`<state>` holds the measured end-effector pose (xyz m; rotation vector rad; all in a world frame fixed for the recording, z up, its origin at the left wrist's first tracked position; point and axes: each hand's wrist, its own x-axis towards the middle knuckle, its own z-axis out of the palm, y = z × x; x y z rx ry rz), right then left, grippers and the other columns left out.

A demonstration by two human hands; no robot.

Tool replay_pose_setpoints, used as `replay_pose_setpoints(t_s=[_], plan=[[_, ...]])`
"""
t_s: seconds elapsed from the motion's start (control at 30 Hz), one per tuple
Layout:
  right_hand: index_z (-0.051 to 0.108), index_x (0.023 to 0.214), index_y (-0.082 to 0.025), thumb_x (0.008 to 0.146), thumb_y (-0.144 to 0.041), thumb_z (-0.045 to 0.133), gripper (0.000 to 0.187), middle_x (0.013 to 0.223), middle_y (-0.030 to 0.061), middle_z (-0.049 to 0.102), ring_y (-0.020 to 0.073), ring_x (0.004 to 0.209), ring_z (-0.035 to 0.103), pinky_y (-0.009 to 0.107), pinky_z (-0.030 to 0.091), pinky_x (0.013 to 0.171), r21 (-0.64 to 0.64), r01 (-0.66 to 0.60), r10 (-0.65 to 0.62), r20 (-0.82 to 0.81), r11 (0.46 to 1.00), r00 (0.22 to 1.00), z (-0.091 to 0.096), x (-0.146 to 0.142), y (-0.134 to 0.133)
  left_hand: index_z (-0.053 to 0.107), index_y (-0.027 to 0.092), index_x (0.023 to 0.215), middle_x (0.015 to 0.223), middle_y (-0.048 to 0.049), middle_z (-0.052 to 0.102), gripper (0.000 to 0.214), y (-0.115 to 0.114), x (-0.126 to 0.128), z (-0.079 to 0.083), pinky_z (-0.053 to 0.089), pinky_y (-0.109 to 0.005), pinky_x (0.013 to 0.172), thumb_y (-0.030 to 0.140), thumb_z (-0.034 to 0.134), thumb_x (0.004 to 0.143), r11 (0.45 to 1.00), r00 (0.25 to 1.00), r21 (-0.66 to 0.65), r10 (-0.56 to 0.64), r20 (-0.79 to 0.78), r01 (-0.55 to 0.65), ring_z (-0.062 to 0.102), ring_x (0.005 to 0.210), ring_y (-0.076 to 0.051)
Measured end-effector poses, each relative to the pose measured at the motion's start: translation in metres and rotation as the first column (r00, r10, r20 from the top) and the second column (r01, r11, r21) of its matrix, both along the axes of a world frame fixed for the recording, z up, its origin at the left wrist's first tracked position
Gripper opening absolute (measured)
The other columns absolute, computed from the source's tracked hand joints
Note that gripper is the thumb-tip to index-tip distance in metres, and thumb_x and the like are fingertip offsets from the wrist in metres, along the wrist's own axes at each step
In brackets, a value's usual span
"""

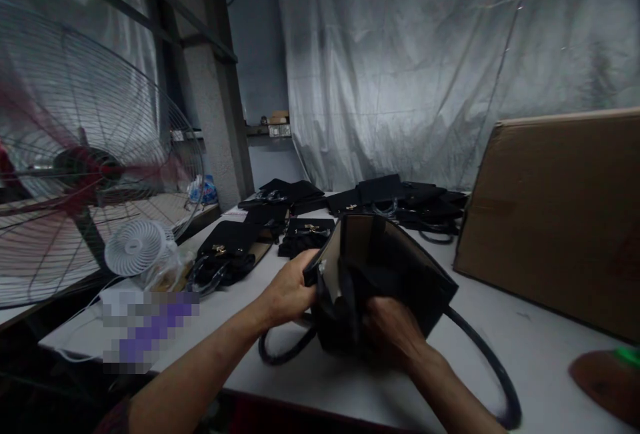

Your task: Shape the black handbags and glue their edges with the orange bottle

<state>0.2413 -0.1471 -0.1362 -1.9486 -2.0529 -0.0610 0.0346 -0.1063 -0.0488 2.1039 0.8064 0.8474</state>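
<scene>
A black handbag [425, 287] with a tan inside stands on the white table in front of me, its mouth facing me and its two dark handles hanging out to either side. My left hand [293, 287] grips the bag's left edge, with the fingers partly hidden behind the wall. Inside the bag's opening is my right hand [390, 321], reaching in at the dark lining. Its fingertips are lost in shadow and cloth, so whether they hold the lining cannot be seen.
More black bags [230, 237] with gold clasps lie across the back of the table [240, 334]. A large cardboard box [555, 221] stands at right. To the left are a big caged fan [85, 167] and a small white fan [135, 247]. A reddish-brown round object [600, 381] sits front right.
</scene>
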Motion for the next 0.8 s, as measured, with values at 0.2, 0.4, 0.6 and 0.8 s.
replay_pose_setpoints(t_s=[0.2, 0.4, 0.6, 0.8], plan=[[0.065, 0.094, -0.009, 0.087, -0.02, 0.047, 0.023, 0.097, 0.0217, 0.067, 0.0272, 0.081, 0.068, 0.029, 0.044, 0.06, -0.025, 0.281, -0.281, -0.004, 0.959, 0.96, 0.018, 0.02, 0.04, 0.057, 0.018, 0.11, 0.078, 0.004, 0.055, 0.04, -0.015, -0.023, 0.021, 0.038, -0.017, 0.056, 0.011, 0.054, 0.07, 0.985, 0.99, -0.159, -0.083, -0.11, 0.065, 0.048, 0.066, -0.009], [0.06, 0.109, -0.011, 0.093, -0.04, 0.036, 0.04, 0.087, 0.0205, 0.069, 0.0333, 0.082, 0.069, 0.037, 0.046, 0.066, -0.059, 0.319, -0.322, -0.052, 0.946, 0.945, 0.017, 0.027, 0.04, 0.055, 0.015, 0.105, 0.06, 0.0079, 0.043, 0.038, 0.008, -0.053, -0.001, 0.028, -0.016, 0.041, 0.014, 0.057, 0.066, 0.937, 0.996, -0.341, 0.054, -0.065, -0.073, 0.037, 0.047, -0.005], [0.056, 0.113, -0.016, 0.087, -0.033, 0.055, 0.032, 0.106, 0.0123, 0.069, 0.0244, 0.095, 0.067, 0.027, 0.045, 0.071, -0.092, 0.058, -0.07, -0.128, 0.994, 0.989, 0.018, 0.011, 0.055, 0.058, 0.015, 0.096, 0.062, 0.0062, 0.048, 0.029, 0.008, -0.047, -0.006, 0.033, -0.016, 0.042, 0.019, 0.063, 0.067, 0.945, 0.997, -0.322, 0.053, -0.047, -0.065, 0.044, 0.05, -0.007], [0.064, 0.102, -0.021, 0.091, -0.034, 0.046, 0.025, 0.092, 0.0067, 0.071, 0.02, 0.082, 0.068, 0.027, 0.047, 0.069, -0.049, -0.183, 0.165, -0.251, 0.982, 0.954, 0.048, -0.006, 0.01, 0.062, 0.016, 0.1, 0.066, 0.0037, 0.052, 0.038, 0.014, -0.054, 0.001, 0.032, -0.017, 0.044, 0.047, 0.062, 0.079, 0.967, 1.0, -0.253, -0.016, 0.001, 0.016, 0.043, 0.051, -0.007]])
